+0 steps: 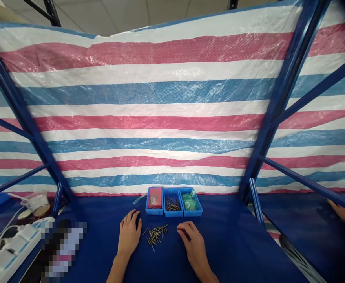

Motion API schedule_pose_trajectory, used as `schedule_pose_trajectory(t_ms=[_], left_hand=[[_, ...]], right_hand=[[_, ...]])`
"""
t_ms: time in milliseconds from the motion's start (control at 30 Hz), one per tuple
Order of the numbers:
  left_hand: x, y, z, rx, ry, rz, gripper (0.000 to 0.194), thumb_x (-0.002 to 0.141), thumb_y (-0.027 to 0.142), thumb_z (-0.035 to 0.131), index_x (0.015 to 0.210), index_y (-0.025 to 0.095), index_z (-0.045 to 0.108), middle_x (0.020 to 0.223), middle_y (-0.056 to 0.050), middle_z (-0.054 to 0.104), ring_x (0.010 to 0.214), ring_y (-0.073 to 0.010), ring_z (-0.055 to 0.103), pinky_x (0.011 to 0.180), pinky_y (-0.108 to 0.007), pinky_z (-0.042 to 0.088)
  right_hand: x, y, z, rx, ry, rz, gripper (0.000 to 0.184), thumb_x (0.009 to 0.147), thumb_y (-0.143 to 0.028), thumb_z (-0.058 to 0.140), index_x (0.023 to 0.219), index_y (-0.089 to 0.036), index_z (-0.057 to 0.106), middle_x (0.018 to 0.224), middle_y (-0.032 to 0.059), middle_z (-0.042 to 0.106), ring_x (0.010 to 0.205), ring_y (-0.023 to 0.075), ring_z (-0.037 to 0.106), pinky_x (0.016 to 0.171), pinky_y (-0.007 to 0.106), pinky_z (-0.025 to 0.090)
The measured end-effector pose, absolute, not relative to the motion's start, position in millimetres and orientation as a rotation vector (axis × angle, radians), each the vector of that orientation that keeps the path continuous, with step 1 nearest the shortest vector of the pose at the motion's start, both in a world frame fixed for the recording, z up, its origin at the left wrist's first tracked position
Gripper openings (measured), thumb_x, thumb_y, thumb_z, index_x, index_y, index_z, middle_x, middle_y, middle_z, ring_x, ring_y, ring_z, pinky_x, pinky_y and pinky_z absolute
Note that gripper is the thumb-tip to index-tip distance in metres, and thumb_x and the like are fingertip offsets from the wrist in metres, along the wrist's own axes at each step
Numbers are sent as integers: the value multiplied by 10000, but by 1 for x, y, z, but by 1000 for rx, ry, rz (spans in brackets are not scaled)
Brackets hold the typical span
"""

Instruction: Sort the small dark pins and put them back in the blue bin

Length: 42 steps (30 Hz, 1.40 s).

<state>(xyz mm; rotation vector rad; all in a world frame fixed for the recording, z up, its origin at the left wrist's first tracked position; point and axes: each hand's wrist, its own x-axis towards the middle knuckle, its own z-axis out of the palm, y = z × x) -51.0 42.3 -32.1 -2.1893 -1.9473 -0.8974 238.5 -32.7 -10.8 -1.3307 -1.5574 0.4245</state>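
Your left hand lies open and palm down, its fingers loosely spread, on a dark blue tabletop. Your right hand is partly curled, thumb and forefinger drawn close together; whether anything is pinched between them cannot be told. Between your hands, a loose pile of thin, brass-coloured metal pieces lies on the tabletop, apart from both.

Just beyond the pile, three blue plastic bins stand side by side: the left bin holds red packets, the middle bin dark, slender metal pieces, and the right bin green packets. A small clear and greenish tube lies near the left bin. A white power strip with plugs sits at your far left, while another person's hand shows at the right edge. Behind the bins hangs a red, white and blue striped plastic sheet.
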Motion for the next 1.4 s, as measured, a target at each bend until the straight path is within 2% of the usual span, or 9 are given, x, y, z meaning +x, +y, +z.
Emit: schedule_pose_trajectory(t_ms=[233, 333, 467, 633, 767, 967, 1167, 1267, 1400], left_hand=[[-52, 43, -34, -2188, -1943, -883, 377, 1063, 308, 414, 1343, 233, 654, 1429, -105, 620, 1320, -280, 575, 1111, -486, 448], [-53, 43, -36, -2183, -1930, -883, 371, 1066, 310, 413, 1339, 235, 653, 1424, -103, 623, 1316, -280, 580, 1102, -485, 456], [-53, 44, -39, -2181, -1912, -881, 369, 1068, 320, 417, 1340, 235, 651, 1425, -100, 622, 1315, -283, 580, 1100, -489, 458], [-55, 46, -41, -2171, -1916, -870, 367, 1062, 321, 429, 1339, 246, 658, 1422, -98, 627, 1318, -285, 580, 1088, -480, 466], [-55, 45, -39, -2175, -1923, -868, 371, 1061, 323, 431, 1339, 246, 663, 1422, -103, 627, 1310, -285, 584, 1091, -478, 463], [-54, 44, -37, -2186, -1927, -870, 376, 1061, 316, 418, 1347, 245, 652, 1418, -103, 625, 1298, -284, 584, 1095, -479, 454], [-54, 44, -37, -2188, -1924, -875, 379, 1059, 320, 418, 1350, 241, 648, 1419, -109, 621, 1299, -291, 582, 1095, -491, 453], [-53, 44, -37, -2184, -1927, -876, 375, 1059, 317, 418, 1343, 244, 652, 1412, -107, 626, 1293, -291, 589, 1089, -490, 459], [-53, 43, -36, -2187, -1926, -872, 373, 1061, 310, 417, 1345, 239, 648, 1419, -107, 622, 1292, -289, 592, 1086, -491, 461]], right_hand=[[239, -32, -12, -1358, -1481, 549, 385, 1064, -557, 468, 1056, -255, 708, 942, 35, 719, 765, 190, 671, 697, 256, 534], [239, -31, -13, -1369, -1466, 504, 342, 1048, -537, 510, 993, -252, 692, 927, 27, 708, 786, 196, 667, 727, 263, 526], [237, -31, -12, -1386, -1506, 446, 316, 1045, -497, 523, 903, -254, 667, 862, 16, 653, 709, 184, 622, 684, 270, 501], [236, -32, -10, -1374, -1527, 440, 273, 1031, -452, 553, 872, -254, 656, 920, 28, 646, 699, 176, 611, 639, 261, 502], [236, -32, -12, -1368, -1532, 413, 264, 1035, -421, 548, 857, -254, 650, 917, 28, 648, 733, 182, 626, 676, 263, 506], [237, -31, -15, -1337, -1512, 468, 284, 1060, -456, 501, 934, -259, 662, 962, 35, 669, 802, 192, 663, 734, 268, 516], [238, -33, -14, -1399, -1451, 644, 284, 1058, -491, 488, 1015, -271, 662, 818, 2, 671, 717, 189, 661, 597, 243, 484], [237, -33, -11, -1420, -1440, 615, 315, 1048, -523, 494, 962, -259, 641, 762, -12, 646, 668, 181, 638, 603, 247, 479], [237, -32, -11, -1394, -1494, 492, 317, 1049, -512, 498, 917, -250, 621, 842, 4, 649, 707, 179, 615, 672, 264, 489]])
